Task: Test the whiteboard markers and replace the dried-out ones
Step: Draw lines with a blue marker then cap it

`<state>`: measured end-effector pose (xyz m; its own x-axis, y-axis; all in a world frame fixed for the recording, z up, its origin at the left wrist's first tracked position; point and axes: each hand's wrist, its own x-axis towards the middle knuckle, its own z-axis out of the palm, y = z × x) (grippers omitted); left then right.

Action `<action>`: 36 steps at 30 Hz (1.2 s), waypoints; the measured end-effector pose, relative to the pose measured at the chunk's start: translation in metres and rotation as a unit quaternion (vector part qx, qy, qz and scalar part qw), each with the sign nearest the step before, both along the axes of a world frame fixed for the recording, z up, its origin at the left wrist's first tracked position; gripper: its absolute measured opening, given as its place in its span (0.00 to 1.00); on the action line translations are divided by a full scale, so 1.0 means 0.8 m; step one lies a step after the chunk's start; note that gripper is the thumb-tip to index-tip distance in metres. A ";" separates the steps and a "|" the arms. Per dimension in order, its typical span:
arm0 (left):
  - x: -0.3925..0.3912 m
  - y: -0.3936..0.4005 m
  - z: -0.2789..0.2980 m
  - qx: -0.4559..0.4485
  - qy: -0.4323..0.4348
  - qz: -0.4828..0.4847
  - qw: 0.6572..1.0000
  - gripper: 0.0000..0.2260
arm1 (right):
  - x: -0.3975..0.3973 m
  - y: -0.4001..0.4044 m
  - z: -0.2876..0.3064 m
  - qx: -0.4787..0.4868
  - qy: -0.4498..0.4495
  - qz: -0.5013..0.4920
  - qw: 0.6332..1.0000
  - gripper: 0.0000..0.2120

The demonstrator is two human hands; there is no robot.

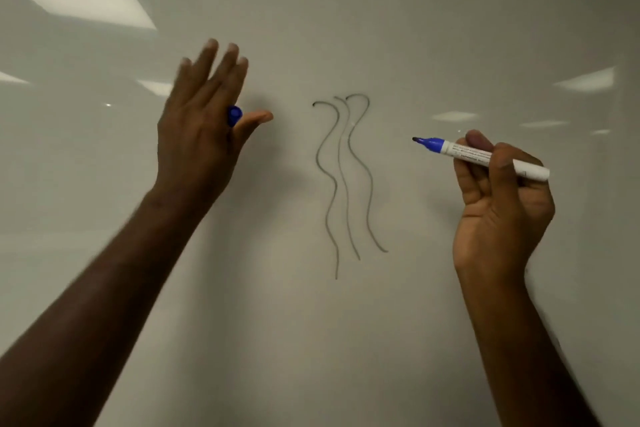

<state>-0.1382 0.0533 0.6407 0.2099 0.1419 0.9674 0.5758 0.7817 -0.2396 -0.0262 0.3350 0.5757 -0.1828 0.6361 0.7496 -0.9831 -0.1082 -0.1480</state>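
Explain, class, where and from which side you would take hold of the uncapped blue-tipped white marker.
Grip the blue-tipped white marker on its bare white barrel end at right, coming from the right: the right hand covers its middle, and the inky tip points left towards the grey wavy lines.

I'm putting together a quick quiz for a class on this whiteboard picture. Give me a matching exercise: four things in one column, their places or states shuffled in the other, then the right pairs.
Things:
1. marker
2. blue cap
3. wavy lines
4. left hand

Places or states:
A. drawn on the whiteboard between the two hands
B. uncapped, gripped in the right hand, tip pointing left
C. fingers spread straight, raised in front of the board
D. tucked between thumb and palm

Pairs: 1-B, 2-D, 3-A, 4-C
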 end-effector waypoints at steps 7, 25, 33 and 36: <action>-0.045 -0.002 0.060 0.016 -0.047 0.167 0.985 0.35 | -0.049 0.008 0.061 0.074 0.043 -0.095 0.992 0.05; -0.073 -0.001 0.057 0.023 -0.005 0.151 0.988 0.29 | -0.128 0.011 0.085 0.131 0.056 -0.190 0.971 0.05; -0.069 0.000 0.055 0.026 -0.017 0.145 0.989 0.29 | -0.134 0.024 0.063 0.096 0.019 -0.281 0.955 0.09; -0.069 -0.002 0.055 0.024 -0.019 0.144 0.989 0.29 | -0.129 0.027 0.017 0.099 0.004 -0.312 0.945 0.07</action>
<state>-0.1936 0.0520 0.6844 0.1315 0.1440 0.9808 0.3363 0.9242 -0.1808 -0.1292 0.3567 0.5893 0.1883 0.4659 0.8646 -0.8474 0.5221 -0.0968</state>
